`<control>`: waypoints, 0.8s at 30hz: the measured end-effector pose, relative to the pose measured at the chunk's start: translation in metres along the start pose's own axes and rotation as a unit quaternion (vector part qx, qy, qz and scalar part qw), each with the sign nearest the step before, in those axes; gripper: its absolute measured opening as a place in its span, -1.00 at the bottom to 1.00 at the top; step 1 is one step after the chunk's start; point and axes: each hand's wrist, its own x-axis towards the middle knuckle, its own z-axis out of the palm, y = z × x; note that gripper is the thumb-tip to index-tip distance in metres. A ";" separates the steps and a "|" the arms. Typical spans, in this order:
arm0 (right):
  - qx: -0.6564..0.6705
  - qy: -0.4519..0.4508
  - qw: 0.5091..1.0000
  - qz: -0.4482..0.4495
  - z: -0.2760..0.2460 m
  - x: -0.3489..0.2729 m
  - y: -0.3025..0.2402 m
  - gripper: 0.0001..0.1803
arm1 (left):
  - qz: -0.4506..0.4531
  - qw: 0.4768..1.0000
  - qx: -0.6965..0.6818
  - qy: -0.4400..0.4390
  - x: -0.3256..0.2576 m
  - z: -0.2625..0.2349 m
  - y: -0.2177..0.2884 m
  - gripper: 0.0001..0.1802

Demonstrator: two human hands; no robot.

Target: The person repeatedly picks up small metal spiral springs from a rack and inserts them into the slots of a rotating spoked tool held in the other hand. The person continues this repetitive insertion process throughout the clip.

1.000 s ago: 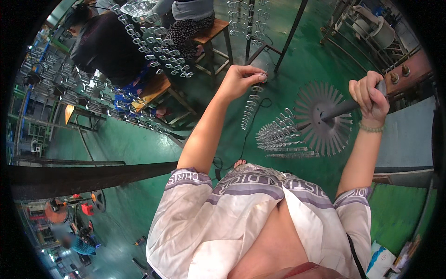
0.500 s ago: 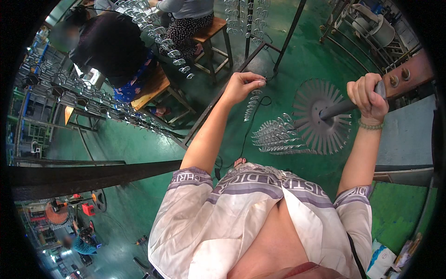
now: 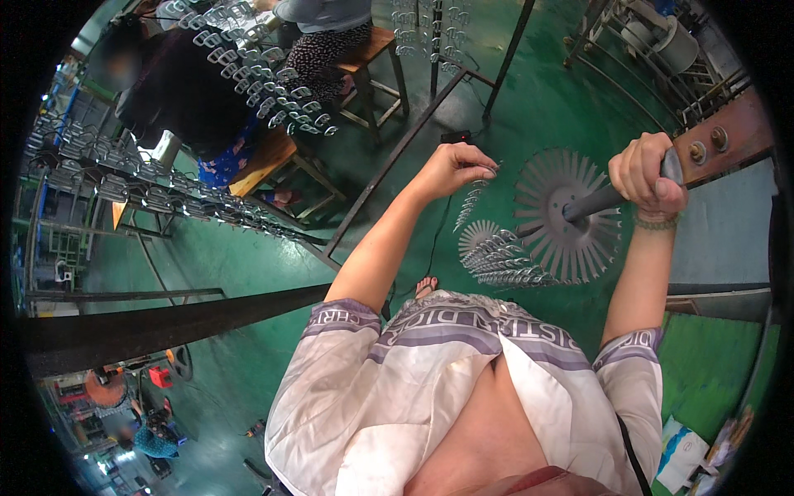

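From my left hand (image 3: 457, 170), its thumb and fingers pinched together, hangs a strand of small shiny metal pieces (image 3: 470, 203). Their exact kind is too small to tell, though they look like buckles. My right hand (image 3: 648, 172) is wrapped around the end of a thick grey shaft (image 3: 597, 202). That shaft runs into the middle of a large slotted metal wheel (image 3: 543, 194), just right of the hanging strand. More strands of shiny metal pieces (image 3: 506, 261) hang at the wheel's lower left. Beside them shows a smaller slotted disc (image 3: 477, 236).
A rust-brown bracket with bolts (image 3: 725, 136) adjoins the shaft's right end. Dark metal frame bars (image 3: 389, 176) stand ahead. At the left, racks of hanging metal pieces (image 3: 178, 183) surround a seated person (image 3: 186, 91) on a wooden stool (image 3: 277, 161). Another person (image 3: 331, 45) sits beyond.
My left hand has moved right and slightly nearer with its strand, closer to the wheel. The hanging strands have shifted, and the smaller disc shows more clearly. My right hand keeps its grip.
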 end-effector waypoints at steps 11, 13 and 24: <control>0.024 -0.010 1.000 0.003 0.004 0.002 0.002 -0.61 | 0.035 0.997 0.058 -0.047 -0.007 0.011 0.005 -0.81; 0.025 -0.004 1.000 -0.003 0.005 0.000 0.002 -0.63 | 0.031 0.997 0.058 -0.037 -0.008 0.012 0.007 -0.81; -0.057 0.013 0.998 -0.031 -0.008 -0.002 -0.001 -0.66 | -0.001 0.994 0.074 0.080 -0.021 -0.013 0.016 -0.81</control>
